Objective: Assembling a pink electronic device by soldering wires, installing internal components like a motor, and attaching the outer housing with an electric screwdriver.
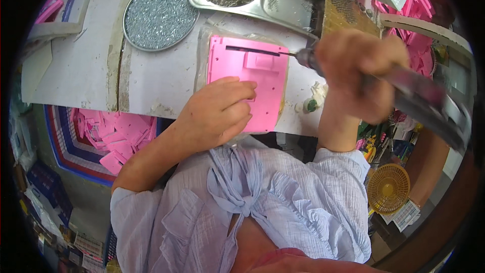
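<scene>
A pink plastic panel (263, 91) lies on a clear plastic bag on the white table, with a dark strip (252, 50) along its far edge. My left hand (220, 108) rests on the panel's left part, its fingers apart and slightly bent, palm side hidden. Wrapped round a power screwdriver (419, 96) is my right hand (361, 68), raised to the right of the panel and a little blurred. The screwdriver's thin bit points left, at the panel's far right corner; whether its tip touches a screw there I cannot tell.
Beyond the panel stand a round tray (128, 33) of small silver pieces and a steel compartment tray (288, 12) with dark screws. A brown board (336, 12) bearing screws is far right. Pink parts fill a basket (55, 136) at left. White crumpled material (317, 96) lies right.
</scene>
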Tool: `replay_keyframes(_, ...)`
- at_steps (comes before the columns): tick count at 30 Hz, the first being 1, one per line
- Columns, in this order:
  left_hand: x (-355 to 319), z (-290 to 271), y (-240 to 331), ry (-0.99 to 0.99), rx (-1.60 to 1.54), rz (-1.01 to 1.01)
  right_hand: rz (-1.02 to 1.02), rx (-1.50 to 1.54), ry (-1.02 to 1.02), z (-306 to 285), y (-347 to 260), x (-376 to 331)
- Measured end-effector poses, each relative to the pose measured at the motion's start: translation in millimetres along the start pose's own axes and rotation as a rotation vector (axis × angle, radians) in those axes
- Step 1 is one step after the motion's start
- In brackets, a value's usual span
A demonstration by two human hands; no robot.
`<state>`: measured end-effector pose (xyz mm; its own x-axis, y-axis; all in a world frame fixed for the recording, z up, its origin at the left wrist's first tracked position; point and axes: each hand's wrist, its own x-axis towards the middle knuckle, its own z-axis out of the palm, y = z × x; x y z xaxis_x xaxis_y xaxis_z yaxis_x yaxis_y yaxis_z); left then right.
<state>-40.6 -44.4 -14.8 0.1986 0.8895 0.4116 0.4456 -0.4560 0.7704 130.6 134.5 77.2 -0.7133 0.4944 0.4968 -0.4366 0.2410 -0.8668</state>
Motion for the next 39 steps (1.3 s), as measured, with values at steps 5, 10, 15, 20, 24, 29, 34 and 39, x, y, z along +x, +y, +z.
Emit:
replay_keyframes(5, -2.3, 4.7, -0.1, 0.037, 0.041, -0.011, 0.038, 0.068, 0.139, 7.9, 2.6, -0.9)
replay_keyframes(10, -1.7, 6.6, 0.3, 0.024, 0.056, -0.004, 0.032, 0.070, 0.138, 5.3, 32.8, -11.4)
replay_keyframes(15, -1.4, 7.1, 1.2, 0.011, 0.061, -0.009, 0.152, 0.000, 0.066, -2.5, 40.9, -11.4)
replay_keyframes(20, -1.7, 4.3, 4.8, 0.097, -0.055, -0.078, 0.033, 0.058, 0.054, 14.2, -16.5, 9.3)
replay_keyframes(24, -1.6, -0.6, 9.1, 0.224, -0.069, -0.131, 0.004, 0.286, -0.139, 39.4, -21.1, 4.9)
replay_keyframes(29, -4.4, -9.9, 6.4, 0.230, 0.043, -0.143, 0.055, 0.258, -0.057, 58.5, -12.9, 0.6)
replay_keyframes(34, -8.5, -20.4, 3.8, 0.253, 0.189, -0.120, 0.088, 0.256, -0.077, 67.8, -8.6, 7.3)
replay_keyframes(39, -5.8, -32.2, -1.8, 0.313, 0.283, -0.066, 0.114, 0.250, -0.052, 74.2, -2.3, 18.4)
